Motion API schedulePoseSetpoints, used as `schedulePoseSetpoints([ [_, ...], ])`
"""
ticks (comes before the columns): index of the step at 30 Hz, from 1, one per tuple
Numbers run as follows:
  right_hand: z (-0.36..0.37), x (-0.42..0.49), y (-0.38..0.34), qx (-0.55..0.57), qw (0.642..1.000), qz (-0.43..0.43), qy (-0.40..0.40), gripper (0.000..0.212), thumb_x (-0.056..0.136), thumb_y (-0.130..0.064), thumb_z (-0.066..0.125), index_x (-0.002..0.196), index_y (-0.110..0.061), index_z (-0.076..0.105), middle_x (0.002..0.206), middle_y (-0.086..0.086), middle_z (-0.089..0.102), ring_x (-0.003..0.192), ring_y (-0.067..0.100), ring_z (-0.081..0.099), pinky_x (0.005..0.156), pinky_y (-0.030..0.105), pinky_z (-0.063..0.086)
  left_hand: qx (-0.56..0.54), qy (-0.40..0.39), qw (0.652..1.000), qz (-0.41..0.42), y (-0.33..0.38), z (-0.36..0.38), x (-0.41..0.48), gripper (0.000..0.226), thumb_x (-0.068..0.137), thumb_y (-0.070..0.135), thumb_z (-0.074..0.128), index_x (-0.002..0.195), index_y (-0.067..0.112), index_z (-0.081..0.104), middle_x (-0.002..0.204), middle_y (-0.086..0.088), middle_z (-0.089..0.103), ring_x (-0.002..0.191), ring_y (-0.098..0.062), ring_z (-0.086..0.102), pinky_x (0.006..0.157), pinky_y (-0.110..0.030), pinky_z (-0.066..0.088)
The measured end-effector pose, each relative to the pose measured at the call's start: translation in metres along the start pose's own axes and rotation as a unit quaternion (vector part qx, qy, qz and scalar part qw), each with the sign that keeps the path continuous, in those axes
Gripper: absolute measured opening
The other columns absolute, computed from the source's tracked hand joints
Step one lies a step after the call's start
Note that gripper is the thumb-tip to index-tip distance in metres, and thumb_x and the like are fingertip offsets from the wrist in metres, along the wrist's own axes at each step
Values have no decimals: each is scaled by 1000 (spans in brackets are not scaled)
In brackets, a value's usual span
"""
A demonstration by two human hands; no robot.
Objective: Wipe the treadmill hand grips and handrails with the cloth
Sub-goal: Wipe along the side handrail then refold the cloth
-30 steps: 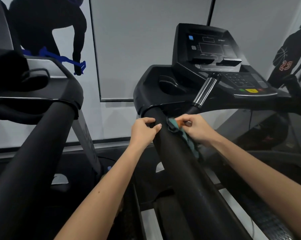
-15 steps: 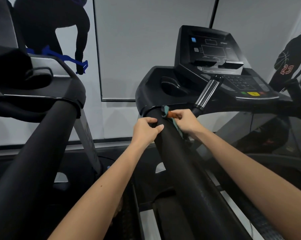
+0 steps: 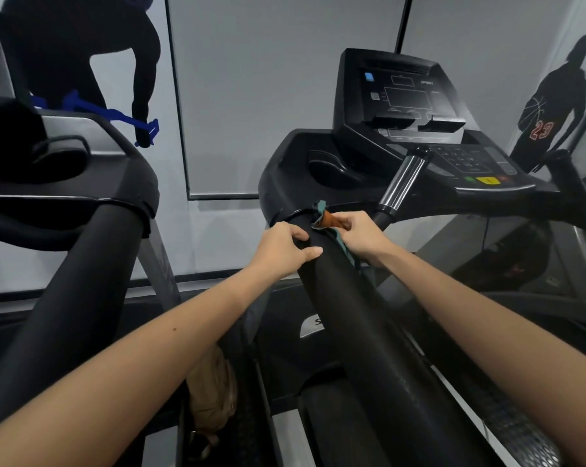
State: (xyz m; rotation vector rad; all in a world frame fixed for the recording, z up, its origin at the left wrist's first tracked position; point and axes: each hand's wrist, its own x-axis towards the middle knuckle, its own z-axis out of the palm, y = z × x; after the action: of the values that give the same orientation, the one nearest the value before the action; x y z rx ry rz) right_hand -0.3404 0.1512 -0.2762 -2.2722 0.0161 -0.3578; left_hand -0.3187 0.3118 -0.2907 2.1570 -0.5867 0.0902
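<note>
Left hand (image 3: 282, 247) gripping black handrail (image 3: 359, 332), right hand (image 3: 362, 234) pinching teal cloth (image 3: 325, 220) against rail's top end

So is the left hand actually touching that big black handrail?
Touching. The head view shows the left hand resting on the black handrail, its fingers curled over the top with no gap. The right hand pinches the cloth beside it.

We see both arms bare from the lower edge of the view up to the wrists. The left forearm (image 3: 143, 358) carries one small dark mole (image 3: 174, 329) partway along; the right forearm (image 3: 487, 318) looks smooth. The left hand (image 3: 281, 251) and right hand (image 3: 362, 235) are bare too (the tan, creased fabric (image 3: 210, 392) under the left forearm may be our clothing; we cannot tell).
</note>
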Motion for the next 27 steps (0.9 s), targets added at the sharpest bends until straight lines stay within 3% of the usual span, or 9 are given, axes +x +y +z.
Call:
schedulePoseSetpoints([
  [1,0,-4,1,-8,1000,1,9,32,92,1,46,111,-15,67,106,4,69,100,17,63,78,19,51,-3,2,1000,1,0,0,0,44,80,28,72,117,8,61,119,-4,63,108,-18,58,88,-22,41],
  [3,-2,-12,4,-6,1000,-5,13,30,91,2,48,110,-13,67,103,4,68,98,16,63,72,13,49,0,3,1000,7,1,0,0,45,80,28,72,119,7,60,121,-4,62,110,-18,57,91,-23,42],
  [6,-7,-27,10,-5,999,-28,20,29,91,1,51,111,-13,66,101,-5,65,95,5,60,76,9,48,5,-5,1000,12,2,0,-1,48,83,28,69,124,7,57,126,-5,59,113,-19,56,96,-28,44],
  [9,-4,-19,9,-48,997,-53,26,29,91,-2,51,113,-16,65,103,-9,63,100,5,57,89,20,44,14,-4,1000,19,1,1,0,48,83,30,69,124,8,57,125,-6,60,112,-19,57,93,-26,44],
  [15,6,10,-2,-23,1000,2,1,30,95,-6,44,116,-15,63,113,4,65,107,16,58,89,26,44,50,-15,998,41,-2,-3,5,48,82,34,69,121,8,58,121,-4,61,108,-17,57,85,-21,42],
  [19,7,4,3,-55,998,8,42,30,93,-5,44,111,-17,64,102,7,66,83,12,58,73,25,44,50,-22,997,57,-4,-3,8,49,81,32,70,122,9,57,122,-4,60,108,-17,57,85,-22,44],
  [23,-3,-13,4,-76,996,-24,37,35,87,1,48,108,-19,67,104,-2,67,99,15,62,90,33,50,60,-23,996,67,-5,-5,10,49,80,34,71,120,8,59,119,-5,61,104,-18,58,81,-23,44],
  [27,-4,-9,-5,-54,998,-37,-2,31,91,-3,50,115,-15,64,105,-7,59,99,9,57,83,17,45,47,-16,996,72,-6,-3,10,45,79,32,72,116,8,61,116,-4,61,103,-19,59,84,-26,47],
])
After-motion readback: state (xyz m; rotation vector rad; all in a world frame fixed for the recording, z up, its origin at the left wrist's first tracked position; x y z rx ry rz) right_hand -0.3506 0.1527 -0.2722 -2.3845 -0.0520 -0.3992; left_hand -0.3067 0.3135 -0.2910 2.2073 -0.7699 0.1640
